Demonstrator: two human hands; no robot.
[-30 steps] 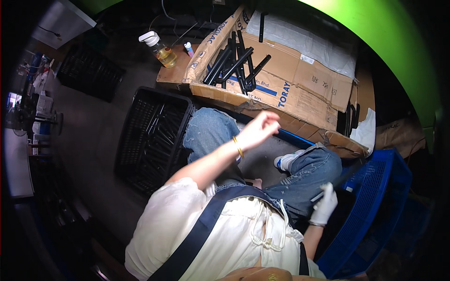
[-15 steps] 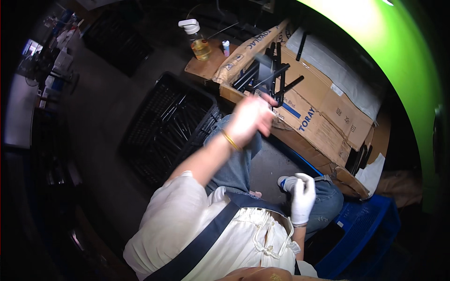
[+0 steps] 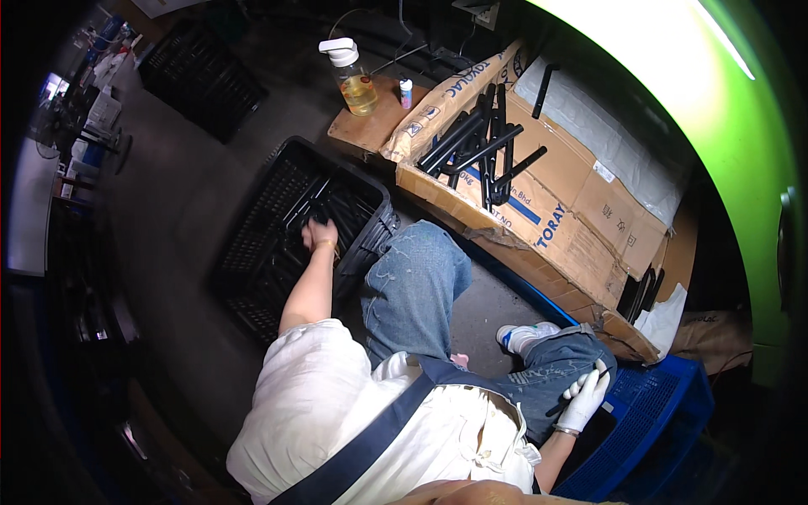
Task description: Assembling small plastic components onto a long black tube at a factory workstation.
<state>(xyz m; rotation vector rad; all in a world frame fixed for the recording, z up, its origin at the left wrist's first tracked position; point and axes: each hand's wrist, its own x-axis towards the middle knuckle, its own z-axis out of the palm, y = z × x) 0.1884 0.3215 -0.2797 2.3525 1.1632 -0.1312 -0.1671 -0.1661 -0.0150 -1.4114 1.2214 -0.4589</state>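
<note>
My bare left hand point(image 3: 320, 236) is down inside a black plastic crate point(image 3: 284, 160), its fingers curled on one of the black bar-shaped parts point(image 3: 343, 199) there. The fingertips are partly lost among the dark parts. My right hand point(image 3: 587, 394), in a white glove, rests by my right knee and is closed around a thin black piece point(image 3: 555, 410), which sticks out on both sides of the fingers. Several black bars point(image 3: 492, 156), some with bent ends, lie crossed in a heap on the open cardboard box point(image 3: 581, 202) ahead.
A small brown stand point(image 3: 383, 114) holds a bottle of yellow liquid point(image 3: 360, 93) and a small white-capped container point(image 3: 406, 94). At right are a blue plastic crate point(image 3: 644, 421) and a large green curved surface point(image 3: 715, 109). More black crates point(image 3: 202, 76) are stacked far left.
My left hand has moved from the cardboard box down left into the black crate. My right hand has shifted right and lower, to beside the knee, and the thin black piece now shows in it.
</note>
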